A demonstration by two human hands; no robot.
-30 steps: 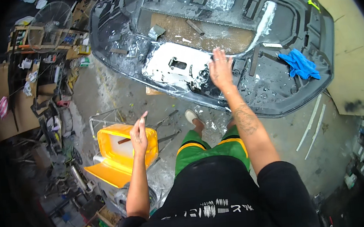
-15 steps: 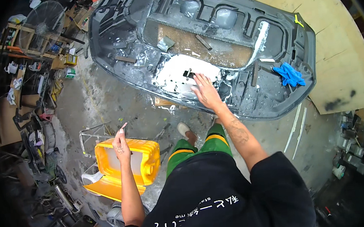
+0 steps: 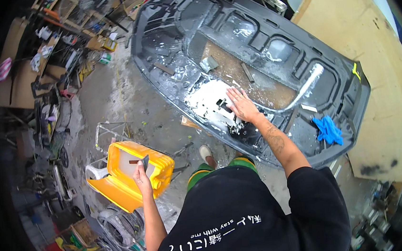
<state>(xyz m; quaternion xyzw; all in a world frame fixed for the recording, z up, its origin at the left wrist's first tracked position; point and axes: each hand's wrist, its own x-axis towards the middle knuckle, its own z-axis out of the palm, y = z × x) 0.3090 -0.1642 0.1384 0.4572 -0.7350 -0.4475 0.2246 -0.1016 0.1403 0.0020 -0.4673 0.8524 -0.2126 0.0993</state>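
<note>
My right hand lies flat with fingers stretched on the white-coated patch of a dark car hood, its underside up. Beside the fingertips is a small dark opening in that patch. My left hand is raised over a cut-open yellow jug and pinches a small flat grey piece, which looks like folded sandpaper. Within the jug's opening, a short reddish-brown strip shows beside my fingers. A blue cloth lies on the hood, right of my right forearm.
On the hood lie a folded grey sheet and dark strips. A wooden board extends beneath and right of the hood. Tyres and cluttered shelves stand left. A metal frame stands behind the jug.
My view has turned, so the hood appears farther right and lower. My right hand has slid across the white patch to the far side of the opening. My left hand has turned, showing the grey piece.
</note>
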